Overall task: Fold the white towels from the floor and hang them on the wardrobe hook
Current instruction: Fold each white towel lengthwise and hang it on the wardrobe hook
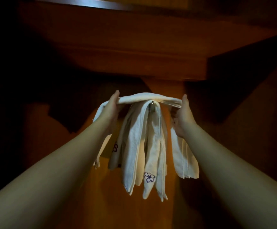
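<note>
The left hand (110,109) grips one end of a folded white towel (144,96) stretched level just above the metal hook (152,106) on the wooden wardrobe (134,55), over hung towels (144,146), while the right hand (184,116) grips the other end.

white towels (144,146), purple flower embroidery (149,176)
</note>
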Demonstrator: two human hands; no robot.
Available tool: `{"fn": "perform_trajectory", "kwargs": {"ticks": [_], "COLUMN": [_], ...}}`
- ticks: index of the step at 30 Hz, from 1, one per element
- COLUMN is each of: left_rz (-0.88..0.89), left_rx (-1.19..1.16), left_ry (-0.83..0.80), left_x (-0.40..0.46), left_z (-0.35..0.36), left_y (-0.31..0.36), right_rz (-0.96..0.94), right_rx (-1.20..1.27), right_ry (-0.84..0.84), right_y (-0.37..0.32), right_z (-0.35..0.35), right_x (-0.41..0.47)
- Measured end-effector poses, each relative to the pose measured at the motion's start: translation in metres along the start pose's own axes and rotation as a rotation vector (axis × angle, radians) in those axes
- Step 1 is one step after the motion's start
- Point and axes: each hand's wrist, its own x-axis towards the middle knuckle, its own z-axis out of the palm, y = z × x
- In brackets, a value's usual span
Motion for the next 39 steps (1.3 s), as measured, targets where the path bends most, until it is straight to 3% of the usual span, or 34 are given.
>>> {"fn": "perform_trajectory", "kwargs": {"ticks": [4, 9, 13, 19, 22, 25, 27, 31, 33, 34, 37, 39], "left_rz": [-0.03, -0.09, -0.14, -0.272, -0.43, -0.607, -0.595, -0.089, 0.11, 0.11, -0.195, -0.31], "left_rx": [-0.098, -0.108, -0.05, -0.092, -0.015, 0.057, 0.154, 0.482, 0.693, 0.709, 0.393, 0.311], "left_ry": [0.061, 0.205, 0.344, 0.211, 0.187, 0.106, 0.082, 0.458, 0.481, 0.429, 0.23, 0.144], "left_x": [-0.002, -0.011, -0.029, -0.05, -0.063, -0.087, -0.1, -0.093, -0.086, -0.083, -0.085, -0.093], "left_z": [-0.004, -0.003, 0.016, 0.045, 0.039, 0.022, 0.009, -0.001, 0.007, 0.013, 0.028, 0.036], "left_y": [-0.005, -0.016, -0.041, -0.063, -0.072, -0.081, -0.081, -0.077, -0.075, -0.077, -0.087, -0.094], "right_rz": [0.129, 0.206, 0.279, 0.458, 0.517, 0.507, 0.426, -0.066, -0.207, -0.202, 0.031, 0.121], "right_rx": [0.223, 0.211, 0.134, 0.139, 0.009, -0.296, -0.593, -0.79, -0.736, -0.698, -0.57, -0.569], "right_ry": [0.103, 0.226, 0.206, 0.006, -0.049, -0.172, -0.192, 0.153, 0.191, 0.146, 0.024, -0.078], "right_y": [-0.001, 0.004, 0.025, 0.061, 0.071, 0.069, 0.064, 0.059, 0.06, 0.063, 0.082, 0.097], "right_z": [-0.01, -0.022, -0.028, -0.024, -0.035, -0.055, -0.065, -0.069, -0.061, -0.056, -0.043, -0.038], "right_x": [0.01, 0.012, -0.006, -0.032, -0.038, -0.047, -0.053, -0.047, -0.042, -0.041, -0.049, -0.058]}}
